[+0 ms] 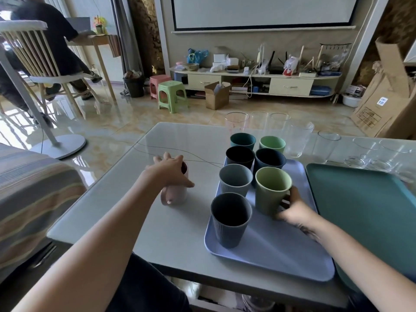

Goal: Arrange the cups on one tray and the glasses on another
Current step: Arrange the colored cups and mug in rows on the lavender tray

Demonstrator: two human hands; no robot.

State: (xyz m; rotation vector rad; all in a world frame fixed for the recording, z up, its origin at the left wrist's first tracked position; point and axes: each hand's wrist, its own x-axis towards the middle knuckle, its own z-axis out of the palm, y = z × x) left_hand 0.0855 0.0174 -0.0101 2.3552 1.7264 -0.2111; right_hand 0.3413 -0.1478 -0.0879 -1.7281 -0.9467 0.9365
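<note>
Left hand (169, 171) grips the pink cup (177, 190) (off-tray); right hand (292, 210) holds the light-green cup (271, 190).

Seven cups (247, 170) stand in two rows on a tray (276, 251) on the table (135, 212), and a second tray (364, 208) lies just to its right. One more mug (174, 188) stands on the table left of the first tray, under the left hand (168, 168), while the right hand (292, 210) is at the nearest cup in the right row. The glasses (299, 138) stand in a line on the table behind both trays.
</note>
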